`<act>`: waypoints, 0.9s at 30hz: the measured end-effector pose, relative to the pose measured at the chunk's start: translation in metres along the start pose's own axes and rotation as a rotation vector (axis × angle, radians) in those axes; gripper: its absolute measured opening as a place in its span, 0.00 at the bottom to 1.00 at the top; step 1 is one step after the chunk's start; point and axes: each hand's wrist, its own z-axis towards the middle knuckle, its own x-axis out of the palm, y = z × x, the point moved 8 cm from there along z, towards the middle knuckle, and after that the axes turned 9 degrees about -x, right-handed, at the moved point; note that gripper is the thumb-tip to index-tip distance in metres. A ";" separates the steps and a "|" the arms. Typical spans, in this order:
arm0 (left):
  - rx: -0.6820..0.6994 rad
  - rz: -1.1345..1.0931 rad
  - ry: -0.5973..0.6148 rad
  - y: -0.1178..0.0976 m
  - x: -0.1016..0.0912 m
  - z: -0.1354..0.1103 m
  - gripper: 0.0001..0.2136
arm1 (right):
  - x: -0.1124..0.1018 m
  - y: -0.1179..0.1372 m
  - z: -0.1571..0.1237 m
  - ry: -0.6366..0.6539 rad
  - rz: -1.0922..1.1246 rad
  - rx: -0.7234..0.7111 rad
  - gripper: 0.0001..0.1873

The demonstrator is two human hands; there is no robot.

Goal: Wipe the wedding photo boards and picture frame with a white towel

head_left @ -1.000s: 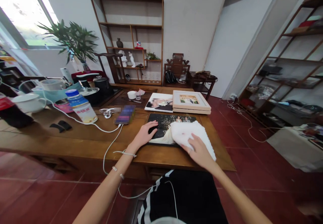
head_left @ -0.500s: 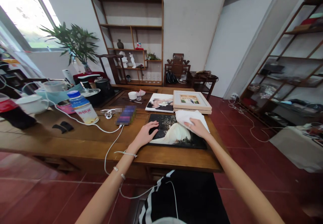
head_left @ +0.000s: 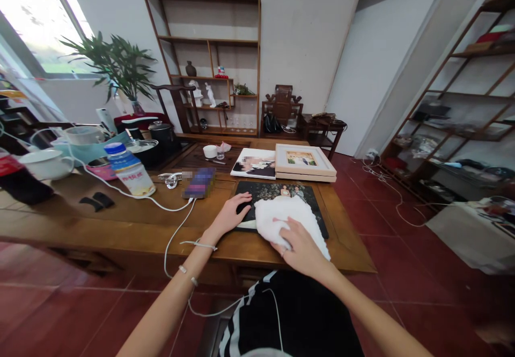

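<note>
A dark photo print (head_left: 277,192) with two figures near its top lies flat at the near edge of the wooden table (head_left: 120,223). My left hand (head_left: 231,213) lies flat with spread fingers on the print's left edge. My right hand (head_left: 300,250) presses a white cloth (head_left: 281,217) onto the near part of the print, fingers bent over the cloth. The cloth hides most of the print's lower half.
Behind the print lie another photo (head_left: 254,163) and a stack of light wooden frames (head_left: 303,162). To the left are a phone (head_left: 199,183) with a white cable, a plastic bottle (head_left: 129,170), a white bowl (head_left: 44,163) and kettles. Shelves stand on the back wall and the right.
My right hand has drawn the white cloth from the print's far right corner back to its near edge. The left hand has stayed in place on the print's left edge.
</note>
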 end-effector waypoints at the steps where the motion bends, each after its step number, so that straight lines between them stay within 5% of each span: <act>1: 0.000 0.002 0.002 0.000 0.000 0.000 0.12 | 0.000 -0.001 0.002 0.006 -0.003 0.009 0.08; 10: 0.007 -0.002 -0.005 0.000 -0.001 0.000 0.12 | -0.006 -0.103 0.070 0.029 -0.110 0.230 0.15; 14: -0.002 0.013 0.004 0.000 -0.001 0.000 0.13 | -0.008 -0.117 0.084 0.006 -0.142 0.259 0.15; 18: -0.005 0.028 0.007 0.001 0.000 0.000 0.16 | 0.002 -0.087 0.067 0.018 -0.155 0.234 0.12; 24: -0.052 0.031 0.047 0.007 0.004 0.001 0.18 | 0.010 0.005 0.016 0.005 -0.056 -0.057 0.06; 27: -0.059 0.035 0.068 0.008 0.006 0.001 0.18 | 0.010 0.017 0.007 0.043 -0.032 -0.088 0.07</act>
